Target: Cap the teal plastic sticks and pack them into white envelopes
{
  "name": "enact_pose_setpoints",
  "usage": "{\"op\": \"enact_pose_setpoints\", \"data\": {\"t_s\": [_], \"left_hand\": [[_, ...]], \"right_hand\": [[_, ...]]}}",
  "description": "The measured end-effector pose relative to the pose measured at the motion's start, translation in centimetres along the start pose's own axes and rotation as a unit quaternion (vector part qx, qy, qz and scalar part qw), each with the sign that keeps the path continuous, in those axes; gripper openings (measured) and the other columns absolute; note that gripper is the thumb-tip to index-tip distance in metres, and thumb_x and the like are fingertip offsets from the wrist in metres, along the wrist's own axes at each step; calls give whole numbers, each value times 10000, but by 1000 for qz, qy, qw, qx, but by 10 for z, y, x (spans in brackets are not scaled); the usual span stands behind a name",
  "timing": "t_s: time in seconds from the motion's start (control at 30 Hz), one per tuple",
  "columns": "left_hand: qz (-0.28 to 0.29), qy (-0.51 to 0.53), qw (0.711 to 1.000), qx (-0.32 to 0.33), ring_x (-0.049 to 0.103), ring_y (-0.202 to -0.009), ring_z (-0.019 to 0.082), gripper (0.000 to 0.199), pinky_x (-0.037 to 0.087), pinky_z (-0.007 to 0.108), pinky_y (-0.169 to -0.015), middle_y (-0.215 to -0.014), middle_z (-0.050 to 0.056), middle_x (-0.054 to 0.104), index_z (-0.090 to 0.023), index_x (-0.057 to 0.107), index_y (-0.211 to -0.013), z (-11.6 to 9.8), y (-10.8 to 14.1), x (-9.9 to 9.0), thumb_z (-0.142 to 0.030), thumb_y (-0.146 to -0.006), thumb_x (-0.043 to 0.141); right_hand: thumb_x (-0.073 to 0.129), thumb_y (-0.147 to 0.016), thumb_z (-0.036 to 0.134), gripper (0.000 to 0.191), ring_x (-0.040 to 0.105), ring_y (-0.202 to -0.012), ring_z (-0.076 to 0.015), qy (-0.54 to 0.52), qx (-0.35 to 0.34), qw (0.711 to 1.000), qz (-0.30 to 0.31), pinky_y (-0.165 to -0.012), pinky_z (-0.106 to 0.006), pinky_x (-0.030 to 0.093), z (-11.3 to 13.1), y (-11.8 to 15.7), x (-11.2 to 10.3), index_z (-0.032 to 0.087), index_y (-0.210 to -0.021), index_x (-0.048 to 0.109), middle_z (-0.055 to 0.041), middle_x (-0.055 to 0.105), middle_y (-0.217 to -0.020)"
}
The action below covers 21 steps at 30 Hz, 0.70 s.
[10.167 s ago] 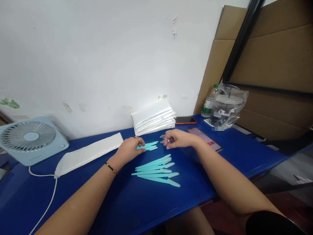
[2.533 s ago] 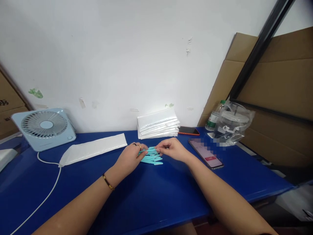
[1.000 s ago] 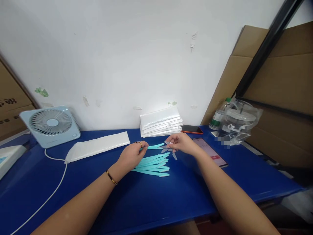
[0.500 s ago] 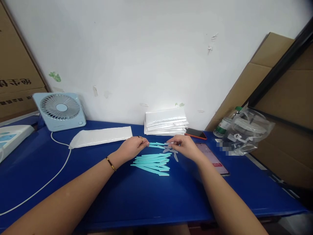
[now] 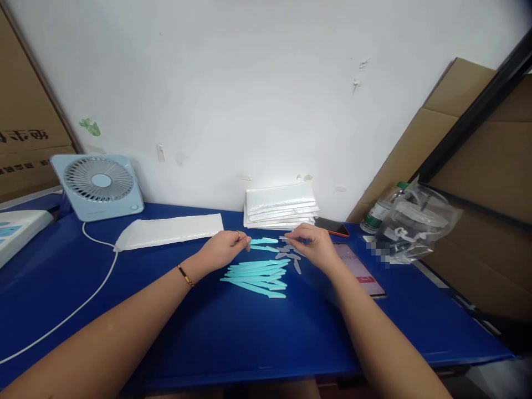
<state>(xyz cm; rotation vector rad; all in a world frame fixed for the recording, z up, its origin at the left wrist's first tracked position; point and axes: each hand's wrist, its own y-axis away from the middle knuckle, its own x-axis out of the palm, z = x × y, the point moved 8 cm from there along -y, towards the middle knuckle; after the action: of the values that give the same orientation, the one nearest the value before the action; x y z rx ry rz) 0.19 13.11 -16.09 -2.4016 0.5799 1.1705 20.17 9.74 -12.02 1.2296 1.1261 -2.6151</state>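
My left hand (image 5: 222, 246) pinches the handle end of a turquoise eyebrow razor (image 5: 266, 241), whose blade end points right. My right hand (image 5: 315, 245) has thumb and fingers closed on a small clear blade cap (image 5: 285, 238), a short gap from the razor's tip. Just below the held razor, another turquoise razor (image 5: 266, 249) reaches out from near my left fingertips. Several clear caps (image 5: 296, 265) lie loose under my right hand. Nearer to me, a fanned pile of turquoise razors (image 5: 254, 275) rests on the blue table, blade ends to the right.
White padded envelopes (image 5: 280, 202) are stacked by the wall, with one more envelope (image 5: 170, 231) at left. A blue fan (image 5: 100, 185) trails a white cable (image 5: 100, 286). Two phones, one pinkish-screened (image 5: 361, 271) and one orange-edged (image 5: 332, 226), a bottle (image 5: 376, 216) and a plastic-bagged cup (image 5: 419, 227) stand right.
My right hand has drawn the clear cap off the razor's blade end, leaving a gap between them. My left hand keeps its pinch on the razor. The whole view has shifted slightly.
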Motion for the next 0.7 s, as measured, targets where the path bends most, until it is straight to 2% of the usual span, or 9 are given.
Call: {"op": "enact_pose_setpoints", "data": {"t_s": [0.2, 0.37, 0.47, 0.53, 0.6, 0.7], "left_hand": [[35, 51, 998, -21, 542, -650, 147, 528, 384, 250, -610, -747, 0, 633, -213, 688, -754, 3, -1, 4, -553, -856, 297], [63, 87, 994, -29, 485, -612, 128, 524, 362, 237, -578, -716, -3, 589, -197, 684, -750, -3, 1, 6, -562, -841, 319], [74, 140, 987, -40, 439, -573, 108, 460, 347, 222, -535, -685, -15, 545, -182, 640, -826, -5, 2, 11, -559, -821, 375], [79, 175, 980, -51, 436, -566, 104, 405, 348, 213, -518, -671, -28, 525, -186, 585, -886, -3, 2, 15, -545, -810, 415], [75, 175, 980, -55, 463, -579, 112, 356, 362, 215, -523, -666, -29, 530, -192, 548, -892, 3, 1, 18, -519, -813, 428], [19, 84, 996, -35, 510, -638, 135, 279, 383, 239, -573, -713, -9, 573, -201, 544, -837, 13, -3, 13, -452, -832, 422]], "right_hand": [[551, -844, 247, 146, 571, -681, -128, 81, -108, 990, -33, -621, -249, 432, 25, 2, -1, 222, -850, 695, -38, 637, -753], [559, -846, 222, 121, 593, -725, -126, 121, -167, 978, -25, -655, -262, 399, 34, 5, 11, 224, -855, 680, -30, 660, -786], [552, -851, 210, 129, 601, -750, -129, 118, -185, 976, -6, -666, -266, 400, 39, 6, 21, 226, -870, 679, -33, 670, -815], [545, -853, 213, 140, 603, -761, -133, 102, -172, 980, 11, -675, -266, 413, 38, 5, 26, 228, -882, 681, -36, 671, -831], [554, -843, 225, 157, 603, -753, -133, 76, -120, 990, 26, -663, -257, 432, 29, 2, 26, 227, -944, 674, -44, 667, -879], [576, -813, 212, 176, 600, -703, -127, 52, -25, 995, 86, -621, -239, 446, 5, 0, 26, 215, -955, 680, -44, 656, -881]]}}
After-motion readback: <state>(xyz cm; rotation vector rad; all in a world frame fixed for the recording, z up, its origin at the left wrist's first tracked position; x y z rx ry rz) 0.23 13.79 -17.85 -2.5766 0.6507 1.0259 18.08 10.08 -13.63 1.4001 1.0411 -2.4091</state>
